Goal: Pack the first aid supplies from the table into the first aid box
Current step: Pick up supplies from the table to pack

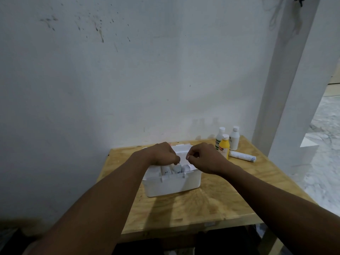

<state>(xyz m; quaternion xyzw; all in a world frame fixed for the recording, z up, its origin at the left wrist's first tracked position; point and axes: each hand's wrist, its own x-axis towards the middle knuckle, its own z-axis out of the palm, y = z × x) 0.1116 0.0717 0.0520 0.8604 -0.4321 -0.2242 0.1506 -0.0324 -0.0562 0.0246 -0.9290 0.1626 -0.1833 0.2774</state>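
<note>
The white first aid box [171, 184] stands open in the middle of the wooden table [211, 203]. Several small white containers [177, 169] stand upright along its near side. My left hand [161, 153] and my right hand [204, 158] hover over the box with fingers curled. Both pinch the edges of a flat white pack [184, 156] lying across the box's opening; white on white makes its outline hard to read. To the right, outside the box, stand a yellow bottle [224, 147] and two white bottles [219, 137] [234, 138]. A white roll [242, 156] lies beside them.
The table's back edge meets a stained white wall [128, 80]. A white pillar [287, 89] rises at the right, past the bottles. Bare wood lies in front of the box and to its right. Dark space shows under the table's front edge.
</note>
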